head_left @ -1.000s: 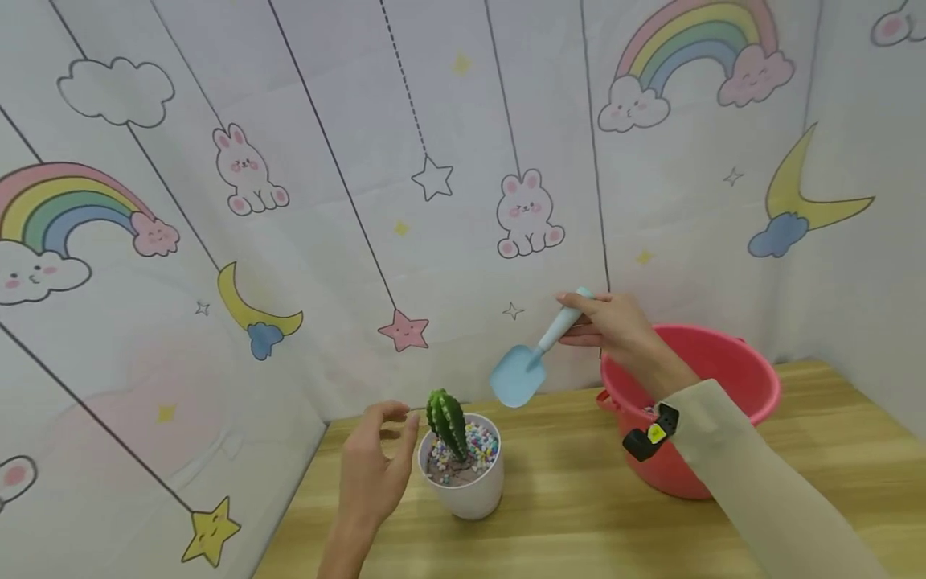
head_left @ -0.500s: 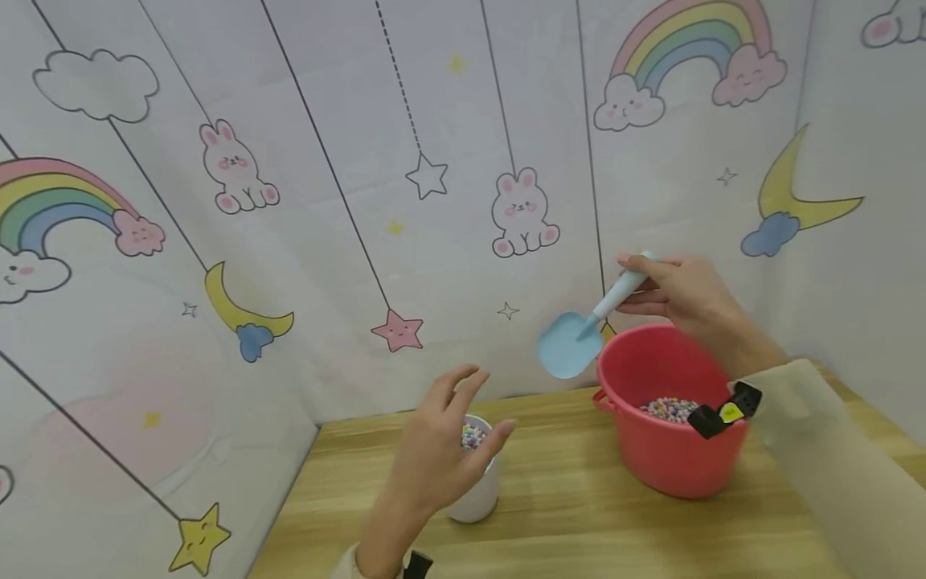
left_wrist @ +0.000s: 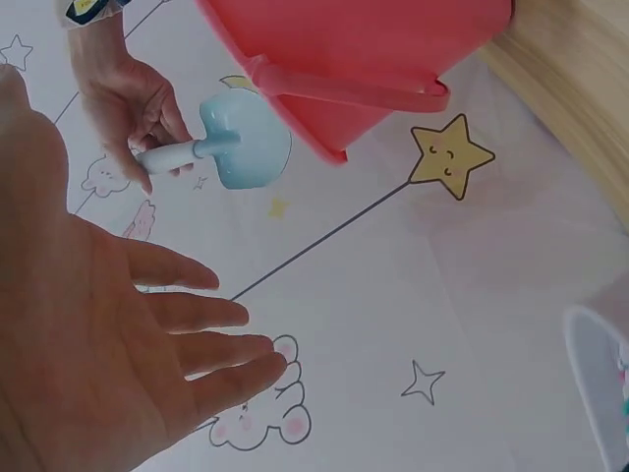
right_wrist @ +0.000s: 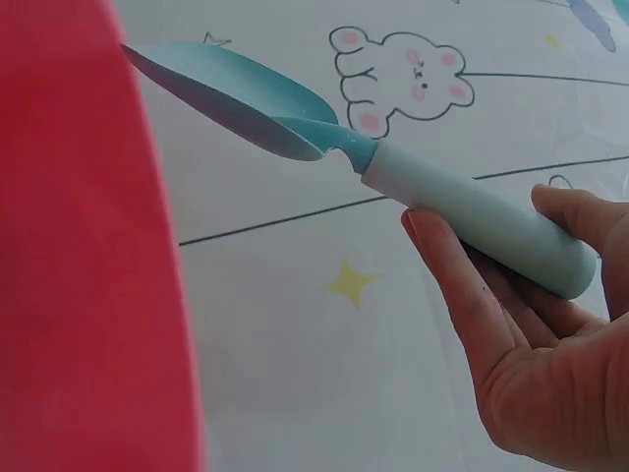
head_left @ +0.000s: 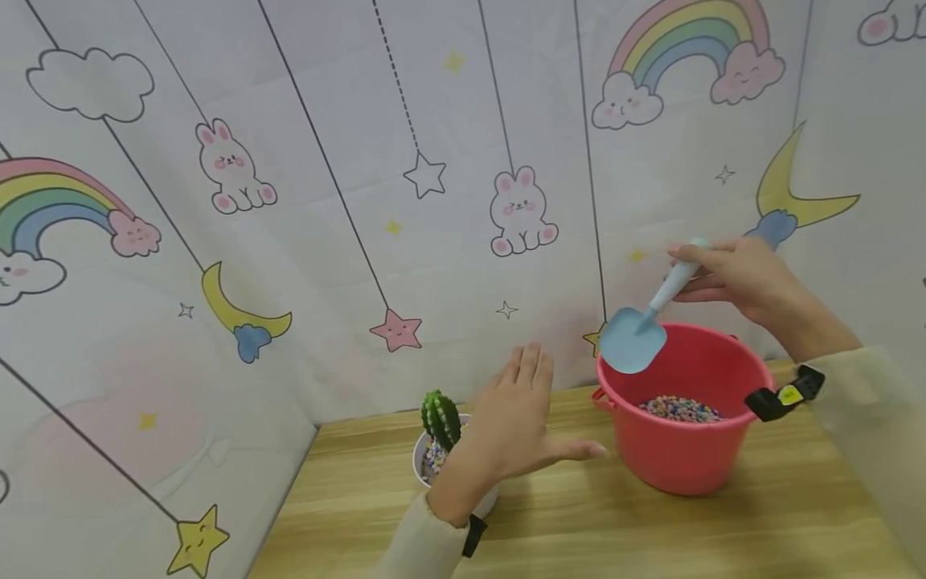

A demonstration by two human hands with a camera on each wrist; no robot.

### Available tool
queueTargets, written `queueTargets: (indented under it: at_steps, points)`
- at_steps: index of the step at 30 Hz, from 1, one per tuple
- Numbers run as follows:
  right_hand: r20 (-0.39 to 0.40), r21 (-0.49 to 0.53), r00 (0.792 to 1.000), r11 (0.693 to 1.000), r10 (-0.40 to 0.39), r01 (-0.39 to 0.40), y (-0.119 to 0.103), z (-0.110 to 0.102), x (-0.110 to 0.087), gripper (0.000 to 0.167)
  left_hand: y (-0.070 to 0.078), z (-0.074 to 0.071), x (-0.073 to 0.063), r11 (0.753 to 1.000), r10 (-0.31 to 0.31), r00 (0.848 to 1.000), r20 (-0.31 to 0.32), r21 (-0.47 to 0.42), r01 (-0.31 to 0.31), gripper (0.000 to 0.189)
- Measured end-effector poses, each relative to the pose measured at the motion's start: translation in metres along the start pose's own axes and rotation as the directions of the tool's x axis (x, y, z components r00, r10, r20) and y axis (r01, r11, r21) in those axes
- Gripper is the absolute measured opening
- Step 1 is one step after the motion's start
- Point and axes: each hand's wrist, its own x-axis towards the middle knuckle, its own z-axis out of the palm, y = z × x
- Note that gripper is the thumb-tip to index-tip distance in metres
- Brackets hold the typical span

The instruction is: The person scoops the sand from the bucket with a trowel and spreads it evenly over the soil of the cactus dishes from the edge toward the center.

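Observation:
My right hand grips the pale handle of a light-blue toy shovel, whose blade hangs by the left rim of a red bucket. Thumb and fingers pinch that handle in the right wrist view, where the shovel tilts beside the bucket wall. Small colored beads lie in the bucket. My left hand is held out with straight fingers and thumb spread, holding nothing. It partly hides a white pot with a green cactus standing in colored beads.
A wooden tabletop carries the pot on the left and the bucket on the right. Close behind it hangs a white cloth backdrop printed with rabbits, stars, moons and rainbows. The bucket has a red handle on its side.
The shovel has moved right with my right hand, from near the pot to the bucket's rim. My left hand has swung right across the pot, its fingers straightening.

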Motion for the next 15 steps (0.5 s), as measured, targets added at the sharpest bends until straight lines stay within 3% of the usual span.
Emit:
queueTargets:
  at_steps: [6,10,15]
  points:
    - [0.016,-0.246,1.0,0.969,0.003,0.001,0.01,-0.008,0.014,0.062,0.015,0.015,0.031,0.999,-0.007,0.993,0.115,-0.052,0.013,0.13]
    - [0.075,-0.364,0.997,0.931,0.021,0.008,0.017,-0.007,0.027,0.057,0.021,0.028,0.052,0.997,-0.002,0.984,0.176,-0.075,0.016,0.126]
    - [0.139,-0.402,0.989,0.916,0.049,0.011,0.027,-0.005,0.038,0.048,0.027,0.041,0.071,0.998,0.014,0.978,0.209,-0.066,0.0,0.124]
